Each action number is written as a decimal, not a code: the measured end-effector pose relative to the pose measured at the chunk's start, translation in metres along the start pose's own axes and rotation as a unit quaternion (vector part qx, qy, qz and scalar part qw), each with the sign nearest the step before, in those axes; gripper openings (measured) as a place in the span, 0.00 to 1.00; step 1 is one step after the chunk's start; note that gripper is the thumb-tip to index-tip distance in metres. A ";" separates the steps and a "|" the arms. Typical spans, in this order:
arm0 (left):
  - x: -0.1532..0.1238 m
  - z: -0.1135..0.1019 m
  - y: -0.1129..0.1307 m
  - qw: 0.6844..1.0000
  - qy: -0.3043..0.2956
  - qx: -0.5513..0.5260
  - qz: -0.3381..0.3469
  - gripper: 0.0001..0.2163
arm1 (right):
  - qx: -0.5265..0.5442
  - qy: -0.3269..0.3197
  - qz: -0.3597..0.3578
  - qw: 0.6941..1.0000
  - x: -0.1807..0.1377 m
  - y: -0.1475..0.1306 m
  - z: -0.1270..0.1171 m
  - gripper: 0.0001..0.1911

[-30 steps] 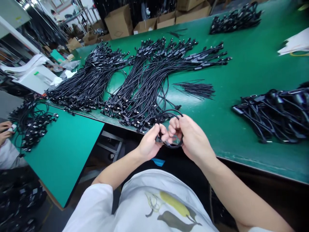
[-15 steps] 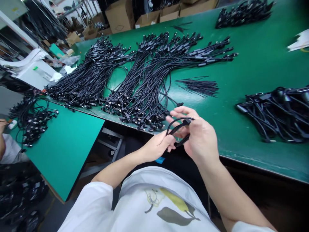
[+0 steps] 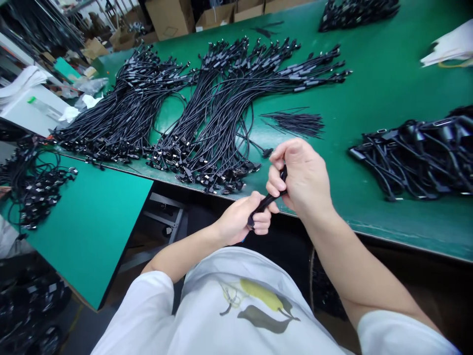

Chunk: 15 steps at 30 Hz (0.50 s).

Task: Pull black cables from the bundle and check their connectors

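I hold a short black cable (image 3: 266, 201), folded into a tight bundle, between both hands at the near edge of the green table (image 3: 377, 98). My left hand (image 3: 240, 222) is closed around the bundle's lower end. My right hand (image 3: 301, 177) is closed around its upper end, just above the table edge. Close behind my hands lies a large spread of loose black cables (image 3: 221, 118) with connectors at their ends.
A heap of coiled black cables (image 3: 414, 158) lies at the right. A small bunch of thin black ties (image 3: 295, 123) sits mid-table. A second cable spread (image 3: 118, 113) lies left. A lower teal table (image 3: 88, 222) carries more cables (image 3: 33, 182). Cardboard boxes (image 3: 166, 17) stand behind.
The cable loop, open and wide a second ago, has been folded flat into a tight bundle. My right hand has closed around it and my hands have shifted slightly.
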<state>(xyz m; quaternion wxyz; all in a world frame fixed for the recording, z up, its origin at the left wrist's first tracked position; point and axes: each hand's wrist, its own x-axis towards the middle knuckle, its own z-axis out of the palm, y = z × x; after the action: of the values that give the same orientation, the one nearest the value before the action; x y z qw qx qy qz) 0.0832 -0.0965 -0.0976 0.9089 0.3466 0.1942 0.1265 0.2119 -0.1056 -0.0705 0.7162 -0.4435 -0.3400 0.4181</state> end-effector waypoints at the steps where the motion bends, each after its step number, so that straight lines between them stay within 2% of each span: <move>1: 0.000 0.000 0.001 1.000 0.005 -0.003 0.005 0.21 | -0.013 0.009 0.002 1.000 0.002 0.000 -0.002 0.20; 4: 0.000 -0.004 0.005 1.000 -0.005 0.011 -0.010 0.20 | -0.119 -0.005 -0.023 0.993 0.005 -0.007 -0.011 0.20; 5: 0.001 -0.007 0.007 1.000 0.001 0.023 -0.011 0.20 | -0.191 -0.019 -0.066 0.979 0.006 -0.012 -0.016 0.19; 6: 0.001 -0.011 0.010 0.999 0.016 0.038 -0.005 0.20 | -0.276 -0.035 -0.131 0.952 0.005 -0.017 -0.022 0.16; 7: 0.001 -0.015 0.012 0.998 0.035 0.055 0.006 0.20 | -0.365 -0.060 -0.211 0.905 0.004 -0.022 -0.029 0.13; 9: 0.001 -0.021 0.018 0.993 0.067 0.094 0.029 0.21 | -0.517 -0.136 -0.357 0.766 -0.001 -0.029 -0.041 0.10; 11: 0.001 -0.025 0.022 0.987 0.060 0.145 0.031 0.22 | -0.603 -0.230 -0.423 0.636 -0.006 -0.029 -0.050 0.15; 13: 0.001 -0.025 0.024 0.975 0.031 0.219 0.023 0.22 | -0.649 -0.296 -0.430 0.554 -0.011 -0.022 -0.056 0.15; 15: 0.002 -0.023 0.024 0.955 0.006 0.295 0.015 0.23 | -0.673 -0.325 -0.425 0.511 -0.014 -0.012 -0.061 0.14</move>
<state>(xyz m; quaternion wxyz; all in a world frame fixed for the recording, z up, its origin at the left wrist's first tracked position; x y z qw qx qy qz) 0.0723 -0.0652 -0.0971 0.7634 0.6011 0.2228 0.0790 0.2619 -0.1431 -0.0841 0.1341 -0.4282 -0.8764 -0.1752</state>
